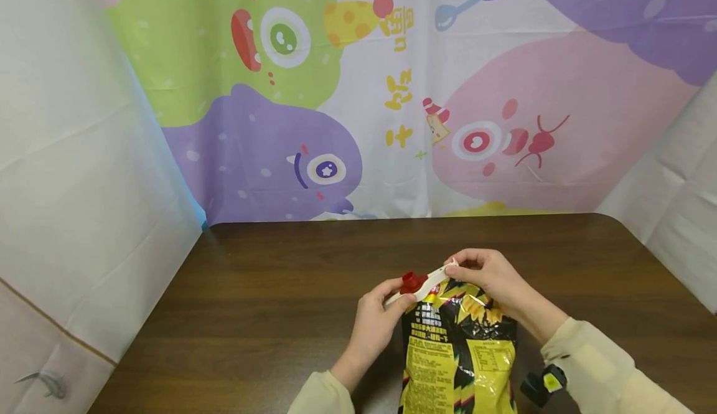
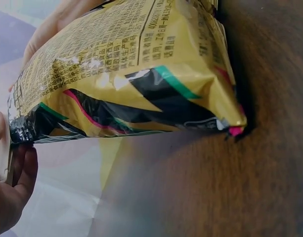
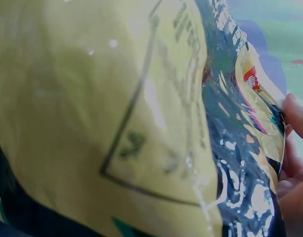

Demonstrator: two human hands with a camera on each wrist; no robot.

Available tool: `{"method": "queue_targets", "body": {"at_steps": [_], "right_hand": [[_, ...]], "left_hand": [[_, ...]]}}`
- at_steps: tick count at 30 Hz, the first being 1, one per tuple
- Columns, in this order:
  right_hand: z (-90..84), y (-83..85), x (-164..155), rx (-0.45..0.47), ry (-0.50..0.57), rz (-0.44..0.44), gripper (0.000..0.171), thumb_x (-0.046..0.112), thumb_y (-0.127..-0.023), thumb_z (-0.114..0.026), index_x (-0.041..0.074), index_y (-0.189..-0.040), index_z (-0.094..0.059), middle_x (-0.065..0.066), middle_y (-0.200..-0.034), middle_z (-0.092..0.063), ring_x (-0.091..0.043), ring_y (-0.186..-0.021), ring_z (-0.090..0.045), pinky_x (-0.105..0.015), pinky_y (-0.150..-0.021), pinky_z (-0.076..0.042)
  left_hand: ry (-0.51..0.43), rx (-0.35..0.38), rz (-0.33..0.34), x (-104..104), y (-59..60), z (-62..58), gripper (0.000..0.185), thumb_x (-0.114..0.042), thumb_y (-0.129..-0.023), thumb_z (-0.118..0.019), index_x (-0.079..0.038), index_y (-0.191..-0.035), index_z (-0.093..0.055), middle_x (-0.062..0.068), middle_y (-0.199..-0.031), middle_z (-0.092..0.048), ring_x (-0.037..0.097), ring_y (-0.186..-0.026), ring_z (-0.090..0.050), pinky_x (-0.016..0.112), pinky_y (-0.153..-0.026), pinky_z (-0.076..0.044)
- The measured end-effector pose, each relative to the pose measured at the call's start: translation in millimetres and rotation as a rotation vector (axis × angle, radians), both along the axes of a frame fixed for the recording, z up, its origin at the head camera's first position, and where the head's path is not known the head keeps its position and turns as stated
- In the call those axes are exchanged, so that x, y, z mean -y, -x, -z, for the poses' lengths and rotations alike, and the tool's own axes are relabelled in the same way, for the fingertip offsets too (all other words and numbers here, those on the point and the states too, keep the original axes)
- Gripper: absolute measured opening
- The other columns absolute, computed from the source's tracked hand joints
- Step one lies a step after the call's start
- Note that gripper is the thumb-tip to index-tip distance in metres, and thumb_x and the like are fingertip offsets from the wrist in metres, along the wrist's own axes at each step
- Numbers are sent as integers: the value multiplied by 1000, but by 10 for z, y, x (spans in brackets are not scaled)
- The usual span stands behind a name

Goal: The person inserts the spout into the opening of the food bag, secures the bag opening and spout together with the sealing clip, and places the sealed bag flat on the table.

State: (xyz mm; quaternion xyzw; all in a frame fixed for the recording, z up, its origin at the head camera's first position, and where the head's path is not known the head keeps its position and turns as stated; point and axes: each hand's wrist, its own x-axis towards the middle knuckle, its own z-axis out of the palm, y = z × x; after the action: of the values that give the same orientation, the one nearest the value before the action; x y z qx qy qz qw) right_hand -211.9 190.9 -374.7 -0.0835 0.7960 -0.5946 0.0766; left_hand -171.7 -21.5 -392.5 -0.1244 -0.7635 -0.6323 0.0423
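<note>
A yellow and black snack bag point(image 1: 459, 352) stands on the table with its top edge raised. Along that top edge lies a white sealing clip point(image 1: 431, 282) with a red round spout point(image 1: 411, 281) on it. My left hand point(image 1: 376, 314) pinches the clip's left end between thumb and fingers; the left wrist view shows the pale clip end point(image 2: 3, 160) in those fingers. At the other end, my right hand point(image 1: 493, 277) pinches the clip and the bag's top corner. In the right wrist view, the bag point(image 3: 156, 123) hides most of the clip.
The dark wood table point(image 1: 252, 314) reaches back to a curtain point(image 1: 392, 202) printed with cartoon monsters. A small black device with a yellow-green face point(image 1: 551, 381) sits at the right sleeve. White cloth walls point(image 1: 67, 152) flank the table.
</note>
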Motion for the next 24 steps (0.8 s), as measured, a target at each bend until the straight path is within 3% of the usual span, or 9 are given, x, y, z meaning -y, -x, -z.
{"method": "queue_targets", "body": {"at_steps": [10, 13, 19, 24], "right_hand": [[-43, -4, -8, -1, 24, -37, 27, 22, -84, -66, -3, -93, -60, 0, -81, -62, -12, -70, -59, -28, -62, -50], [-34, 4, -26, 5, 31, -49, 24, 21, -84, -65, -1, -91, -60, 1, -79, -62, -12, -69, -59, -28, -62, -50], [-20, 12, -33, 14, 29, -49, 23, 21, -84, -65, 0, -91, -60, 1, -78, -62, -12, -69, -59, -28, -62, -49], [-14, -1, -17, -8, -7, -21, 30, 23, -84, -65, -4, -95, -59, 0, -82, -63, -12, -71, -59, -28, -64, -49]], "left_hand": [[9, -16, 70, 36, 171, 330, 33, -17, -83, -66, -4, -112, -62, 10, -105, -65, 9, -83, -56, 20, -72, -46], [33, -37, 75, 41, 181, 356, 35, -16, -82, -66, -2, -114, -61, 12, -107, -64, 12, -86, -57, 21, -73, -46], [97, -72, 4, 29, 167, 345, 34, -14, -79, -70, -1, -109, -65, 13, -104, -66, 15, -86, -62, 21, -70, -48], [92, -57, -25, 35, 175, 338, 32, -14, -77, -72, -3, -107, -67, 12, -102, -67, 14, -86, -63, 21, -69, -49]]}}
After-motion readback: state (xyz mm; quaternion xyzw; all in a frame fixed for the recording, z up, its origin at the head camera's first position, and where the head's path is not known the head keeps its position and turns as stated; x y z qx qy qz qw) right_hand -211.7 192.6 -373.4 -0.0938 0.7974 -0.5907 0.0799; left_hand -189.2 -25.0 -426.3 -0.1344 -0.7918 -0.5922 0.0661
